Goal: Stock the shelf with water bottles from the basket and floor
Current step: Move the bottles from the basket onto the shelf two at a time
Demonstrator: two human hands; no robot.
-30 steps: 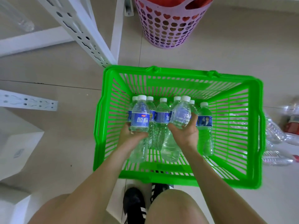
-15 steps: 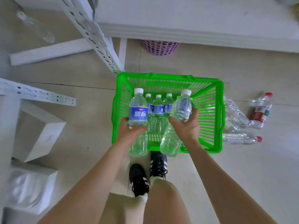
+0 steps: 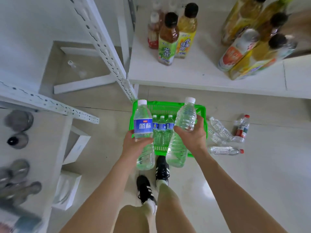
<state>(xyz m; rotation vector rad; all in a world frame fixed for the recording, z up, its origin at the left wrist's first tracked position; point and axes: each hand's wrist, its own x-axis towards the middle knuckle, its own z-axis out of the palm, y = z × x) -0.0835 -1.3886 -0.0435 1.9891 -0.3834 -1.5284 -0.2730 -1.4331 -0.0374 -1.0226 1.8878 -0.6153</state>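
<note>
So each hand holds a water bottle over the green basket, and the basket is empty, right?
Not empty: the head view shows three blue-labelled bottles standing in the green basket. The left hand and right hand do hold one each.

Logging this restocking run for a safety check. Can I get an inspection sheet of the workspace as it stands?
surface: white shelf board, bare at the front, drink bottles standing behind.
job's things: green basket on the floor shows three water bottles upright; loose bottles on the floor to its right.
clutter: white boxes on the floor at left.
grips: left hand holds a blue-label bottle; right hand holds a clear bottle.
cables: nothing seen.
surroundings: tiled floor, white perforated shelf post, blurred grey items on the left shelf.
</note>
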